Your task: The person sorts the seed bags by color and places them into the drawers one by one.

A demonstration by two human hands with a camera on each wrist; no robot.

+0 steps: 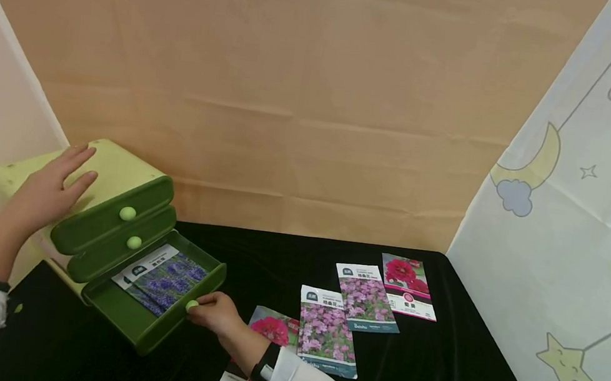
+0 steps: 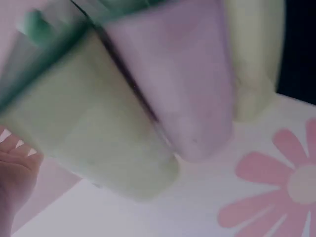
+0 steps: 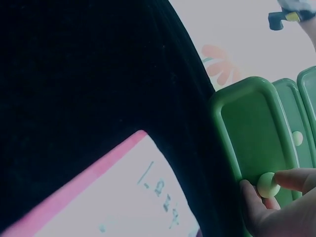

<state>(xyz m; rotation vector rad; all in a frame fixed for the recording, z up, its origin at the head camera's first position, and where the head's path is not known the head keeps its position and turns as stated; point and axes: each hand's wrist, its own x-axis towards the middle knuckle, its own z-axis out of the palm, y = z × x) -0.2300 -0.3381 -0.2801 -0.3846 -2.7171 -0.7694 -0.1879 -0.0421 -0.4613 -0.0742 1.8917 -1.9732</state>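
A green drawer unit with a pale yellow-green top (image 1: 121, 172) stands at the left in the head view. Its lowest drawer (image 1: 139, 332) is pulled out, holding packets with purple flowers (image 1: 174, 276). My right hand (image 1: 225, 320) pinches the drawer's round knob (image 3: 268, 185) between thumb and fingers. Over the unit's top lies my left hand (image 1: 50, 193), fingers spread and relaxed; whether it touches the surface I cannot tell. The two drawers above are closed. In the left wrist view the unit's side (image 2: 98, 118) is blurred, with part of my left hand (image 2: 17, 173) at the edge.
Right of the drawer, pink-flower packets (image 1: 328, 331) (image 1: 367, 298) and red-flower packets (image 1: 410, 284) (image 1: 273, 325) lie on the black cloth (image 1: 432, 368). One red-flower packet is partly behind my right forearm. A tan backdrop (image 1: 304, 102) and white patterned sheets (image 1: 578, 234) surround the table.
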